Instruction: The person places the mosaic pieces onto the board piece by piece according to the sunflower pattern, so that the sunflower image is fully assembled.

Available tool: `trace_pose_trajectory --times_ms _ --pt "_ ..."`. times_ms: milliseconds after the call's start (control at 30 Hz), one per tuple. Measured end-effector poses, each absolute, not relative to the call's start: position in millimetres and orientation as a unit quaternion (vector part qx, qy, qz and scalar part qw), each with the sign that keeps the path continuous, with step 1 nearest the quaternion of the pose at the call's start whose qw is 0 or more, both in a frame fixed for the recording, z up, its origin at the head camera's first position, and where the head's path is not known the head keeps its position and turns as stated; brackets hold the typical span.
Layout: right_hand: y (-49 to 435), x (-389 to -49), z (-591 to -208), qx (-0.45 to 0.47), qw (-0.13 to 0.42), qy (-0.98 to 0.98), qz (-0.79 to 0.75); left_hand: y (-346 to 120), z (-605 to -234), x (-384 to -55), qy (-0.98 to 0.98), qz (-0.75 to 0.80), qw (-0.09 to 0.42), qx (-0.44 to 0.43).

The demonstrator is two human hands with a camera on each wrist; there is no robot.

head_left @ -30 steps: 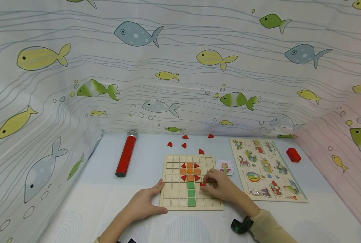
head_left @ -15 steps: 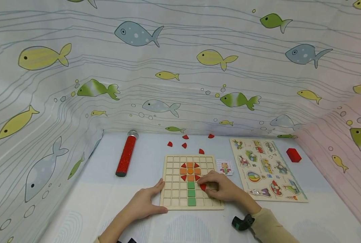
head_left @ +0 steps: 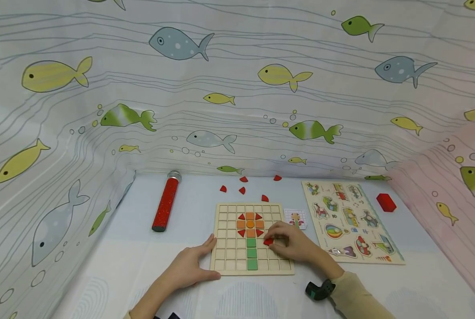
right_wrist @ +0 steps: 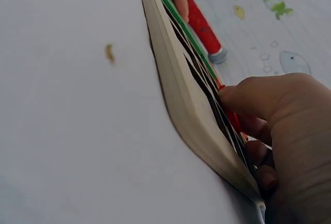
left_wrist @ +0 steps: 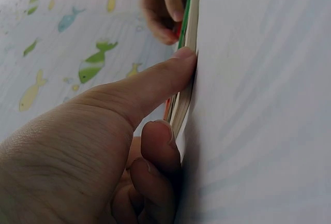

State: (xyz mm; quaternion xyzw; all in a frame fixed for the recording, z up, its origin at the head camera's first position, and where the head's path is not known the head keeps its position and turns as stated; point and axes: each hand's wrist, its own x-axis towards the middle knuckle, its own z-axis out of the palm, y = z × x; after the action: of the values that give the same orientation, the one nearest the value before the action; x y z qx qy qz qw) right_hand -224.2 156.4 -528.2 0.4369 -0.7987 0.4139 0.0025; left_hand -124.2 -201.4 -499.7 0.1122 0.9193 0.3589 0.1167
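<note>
A square wooden grid board (head_left: 232,255) lies in front of me, with orange squares, red triangles, an orange disc and a column of green squares in its cells. My left hand (head_left: 186,267) rests against the board's left side, thumb near the front corner and a finger further up the edge; the left wrist view shows the thumb (left_wrist: 160,81) on the rim. Above the cells to the right of the green squares, my right hand (head_left: 295,243) pinches a red quarter-circle piece (head_left: 268,242) between thumb and fingers. The fingers partly cover this piece (right_wrist: 232,119) in the right wrist view.
Several loose red pieces (head_left: 242,190) lie behind the board. A small pattern card (head_left: 295,217) sits at its right, beside a picture puzzle board (head_left: 343,239) and a red block (head_left: 386,203). To the left is a red microphone (head_left: 166,204). Fish-print cloth walls (head_left: 237,115) surround the table.
My right hand shifts slightly over the right-hand cells, the red quarter-circle piece turning between its fingers. The left hand stays at the board's edge.
</note>
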Motion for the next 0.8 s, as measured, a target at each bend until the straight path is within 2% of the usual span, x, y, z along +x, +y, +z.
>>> trace_pose_trajectory --times_ms 233,467,800 --pt "154.3 -223.3 -528.2 0.441 0.004 -0.79 0.426 -201.3 -499.2 -122.8 0.919 0.361 0.111 0.118" --pt "144.6 -221.5 -528.3 0.442 0.033 -0.792 0.42 -202.2 -499.8 -123.7 0.919 0.36 0.11 0.119" --pt "136.4 -215.6 -530.9 0.393 0.034 -0.811 0.432 -201.2 -498.9 -123.0 0.92 0.358 0.11 0.113"
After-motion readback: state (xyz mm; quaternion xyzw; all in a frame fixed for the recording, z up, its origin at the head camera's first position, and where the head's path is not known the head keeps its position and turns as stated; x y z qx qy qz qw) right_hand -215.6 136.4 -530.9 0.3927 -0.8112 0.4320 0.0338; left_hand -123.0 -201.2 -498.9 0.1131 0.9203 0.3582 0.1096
